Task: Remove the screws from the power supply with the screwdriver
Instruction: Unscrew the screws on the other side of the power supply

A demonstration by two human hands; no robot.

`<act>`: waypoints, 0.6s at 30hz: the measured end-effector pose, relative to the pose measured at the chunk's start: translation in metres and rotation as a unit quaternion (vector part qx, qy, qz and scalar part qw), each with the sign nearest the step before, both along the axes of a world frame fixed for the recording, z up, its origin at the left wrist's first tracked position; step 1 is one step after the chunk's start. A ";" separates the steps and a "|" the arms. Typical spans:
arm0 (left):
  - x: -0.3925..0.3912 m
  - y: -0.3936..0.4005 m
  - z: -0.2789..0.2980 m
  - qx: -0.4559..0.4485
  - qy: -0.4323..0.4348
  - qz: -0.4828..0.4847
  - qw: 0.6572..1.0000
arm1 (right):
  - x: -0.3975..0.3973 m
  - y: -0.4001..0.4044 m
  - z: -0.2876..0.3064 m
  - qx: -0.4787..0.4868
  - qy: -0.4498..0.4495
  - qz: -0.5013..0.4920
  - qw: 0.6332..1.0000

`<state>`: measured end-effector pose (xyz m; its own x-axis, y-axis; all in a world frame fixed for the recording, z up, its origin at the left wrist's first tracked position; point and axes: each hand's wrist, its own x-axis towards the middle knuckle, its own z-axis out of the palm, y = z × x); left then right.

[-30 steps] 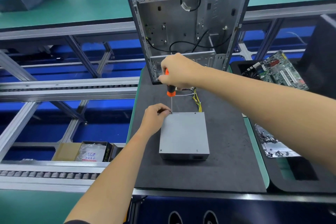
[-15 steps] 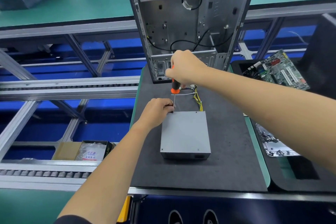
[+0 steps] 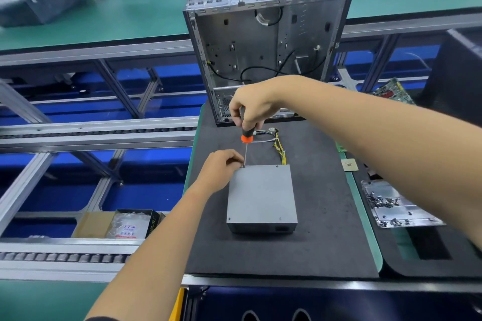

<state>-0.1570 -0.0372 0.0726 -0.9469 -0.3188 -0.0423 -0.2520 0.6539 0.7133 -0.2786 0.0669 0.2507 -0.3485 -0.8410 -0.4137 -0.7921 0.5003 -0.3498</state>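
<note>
The screwdriver (image 3: 246,138) stood near upright, tip down on the power supply (image 3: 261,195) far-left corner. The right hand (image 3: 254,107) gripped its handle from above; the left hand (image 3: 221,169) pinched beside the tip.

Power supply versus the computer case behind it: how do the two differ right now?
The power supply lies flat on the black mat; the computer case stands upright at the mat's far edge. The power supply is a closed box, the computer case is open on the near side, showing loose black cables. The power supply looks much smaller. Both are grey metal boxes.
</note>
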 end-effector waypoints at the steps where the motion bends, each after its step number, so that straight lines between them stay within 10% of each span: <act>1: 0.003 0.000 -0.003 0.032 -0.003 0.017 0.999 | 0.002 0.000 -0.001 0.003 0.015 0.001 1.000; 12: 0.032 0.037 -0.046 0.243 -0.006 0.228 0.943 | 0.015 -0.017 -0.002 0.074 0.139 0.042 0.987; 18: 0.033 0.038 -0.052 0.148 0.000 0.217 0.965 | 0.015 -0.032 0.000 0.077 0.148 0.154 0.974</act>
